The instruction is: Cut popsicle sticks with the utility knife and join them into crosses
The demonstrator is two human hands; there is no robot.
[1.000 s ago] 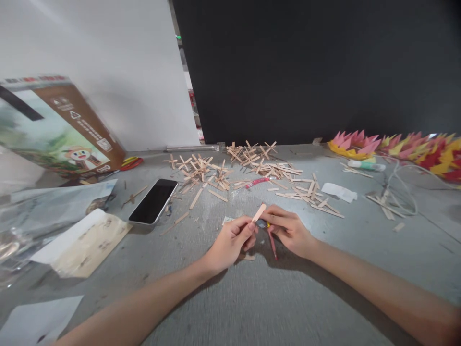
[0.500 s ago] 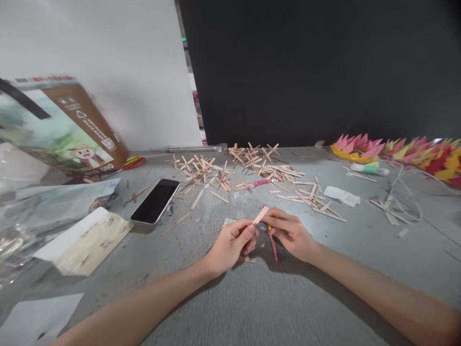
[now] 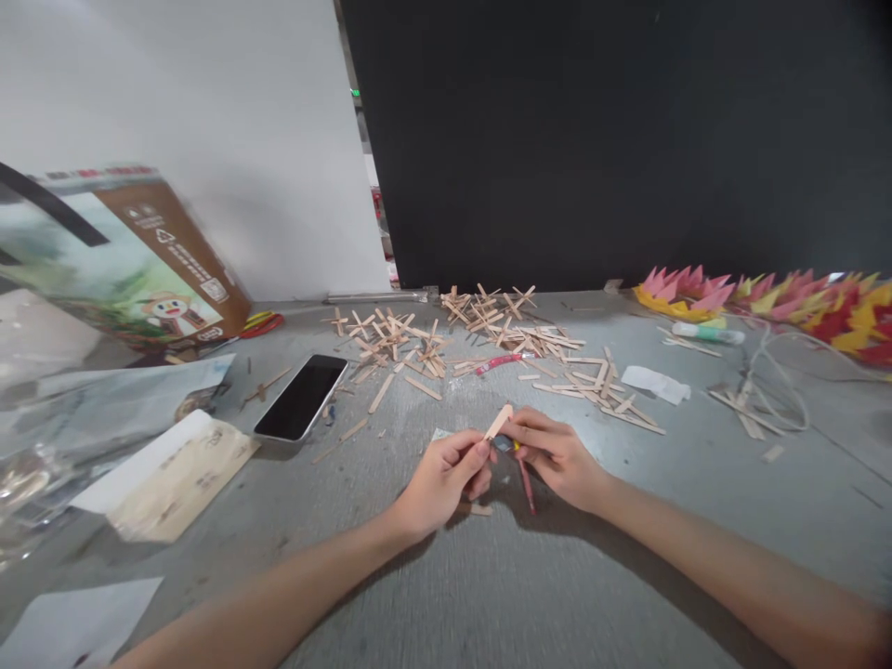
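Observation:
My left hand (image 3: 452,474) pinches a flat wooden craft stick (image 3: 499,421) between thumb and fingers. The stick slants up and to the right, its upper end free. My right hand (image 3: 557,457) is closed beside it, fingertips close to the stick. In the right fingers is a small tool (image 3: 528,488) with a thin red handle pointing down, a bit of yellow and a dark grey part towards the stick; its exact kind is hidden by the fingers. Another craft stick (image 3: 475,509) lies on the table under my left hand.
Piles of crossed craft sticks (image 3: 397,336) and loose sticks (image 3: 606,390) lie beyond my hands, with a red tool (image 3: 498,363) among them. A phone (image 3: 301,398), an envelope (image 3: 174,483) and a printed bag (image 3: 139,260) are at left. Paper petals (image 3: 683,290) and a white cable (image 3: 773,400) are at right.
The whole view has shifted slightly, so things appear a little lower. Both hands keep their hold, and the craft stick looks slightly turned between them.

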